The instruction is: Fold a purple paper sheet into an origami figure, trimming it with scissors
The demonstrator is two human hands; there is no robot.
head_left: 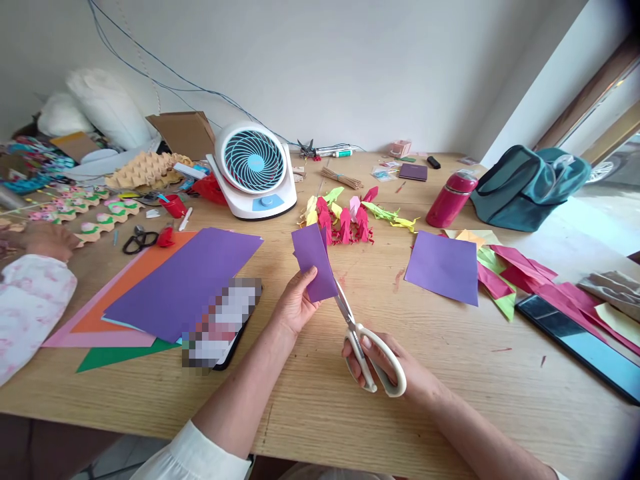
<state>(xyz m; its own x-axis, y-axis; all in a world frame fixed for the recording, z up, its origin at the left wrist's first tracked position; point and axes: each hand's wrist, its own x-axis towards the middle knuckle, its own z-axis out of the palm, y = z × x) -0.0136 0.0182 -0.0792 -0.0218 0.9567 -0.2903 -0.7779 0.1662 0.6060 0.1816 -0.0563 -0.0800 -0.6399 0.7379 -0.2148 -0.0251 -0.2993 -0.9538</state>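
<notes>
My left hand (296, 303) pinches a folded piece of purple paper (314, 260) upright above the table, thumb on its near face. In my right hand (385, 363) is a pair of scissors (354, 327) with cream handles, fingers through the loops. The blades point up and to the left and meet the paper's right edge near its lower corner. A purple paper square (444, 268) lies flat to the right. Beyond the paper stands a cluster of folded paper figures (345, 227) in red, yellow, green and pink.
Larger coloured sheets (190, 280) and a phone (235, 333) lie on the left. A white fan (255, 167), a red bottle (453, 199) and a teal bag (525, 190) stand behind. Paper scraps (530, 273) and a dark tablet-like device (580, 347) are at right. Another person's hand (47, 241) works far left.
</notes>
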